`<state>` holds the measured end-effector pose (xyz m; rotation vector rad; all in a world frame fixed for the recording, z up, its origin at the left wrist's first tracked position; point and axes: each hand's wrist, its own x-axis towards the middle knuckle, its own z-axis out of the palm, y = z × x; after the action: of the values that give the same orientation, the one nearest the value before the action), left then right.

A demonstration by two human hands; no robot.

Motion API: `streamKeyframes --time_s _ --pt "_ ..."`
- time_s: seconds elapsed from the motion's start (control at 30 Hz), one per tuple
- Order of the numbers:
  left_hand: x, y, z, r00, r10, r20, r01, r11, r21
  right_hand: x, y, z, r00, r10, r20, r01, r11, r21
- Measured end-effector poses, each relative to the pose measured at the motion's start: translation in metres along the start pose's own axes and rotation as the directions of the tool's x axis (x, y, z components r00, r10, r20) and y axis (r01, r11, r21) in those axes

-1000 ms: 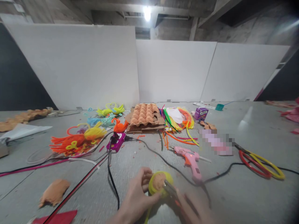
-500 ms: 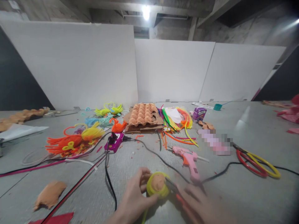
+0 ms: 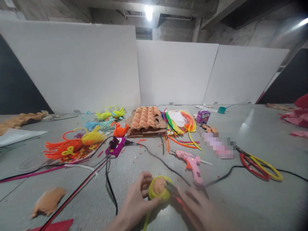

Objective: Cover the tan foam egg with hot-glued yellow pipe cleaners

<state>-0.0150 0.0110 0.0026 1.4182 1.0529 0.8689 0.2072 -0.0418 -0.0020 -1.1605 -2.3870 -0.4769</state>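
1. The small purple box (image 3: 203, 117) bore pale lettering on its front, too blurred to read.
2. The purple power block (image 3: 116, 150) showed small pale markings, equally illegible.
3. No word, brand or number could be made out for certain.

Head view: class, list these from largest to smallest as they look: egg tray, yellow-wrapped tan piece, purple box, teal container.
1. Egg tray and yellow-wrapped tan piece: too close to rank, the latter being nearer the camera.
2. Purple box.
3. Teal container.
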Motion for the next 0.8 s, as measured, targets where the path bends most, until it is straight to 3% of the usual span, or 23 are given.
streamKeyframes --time_s 0.2,0.37,0.6,0.8 --pt "0.0 -0.002 0.0 1.0 -0.012 -0.012 0.012 0.999 -0.04 -0.014 -0.008 0.026 0.968 0.001 -0.251 -0.016 0.998 -0.06" --pt "0.002 -0.001 0.0 0.999 -0.026 -0.03 0.024 0.999 -0.048 -0.02 -0.01 0.039 0.969 -0.036 -0.246 0.007 0.993 -0.117" --pt "0.002 -0.001 0.0 0.999 -0.017 -0.028 0.016 0.999 -0.037 -0.014 -0.006 0.026 0.984 0.001 -0.176 -0.006 1.0 -0.031" --pt "-0.001 -0.001 -0.001 0.998 0.041 -0.04 -0.035 0.992 0.125 -0.011 0.017 -0.01 0.995 -0.043 -0.093 0.028 0.988 -0.149"
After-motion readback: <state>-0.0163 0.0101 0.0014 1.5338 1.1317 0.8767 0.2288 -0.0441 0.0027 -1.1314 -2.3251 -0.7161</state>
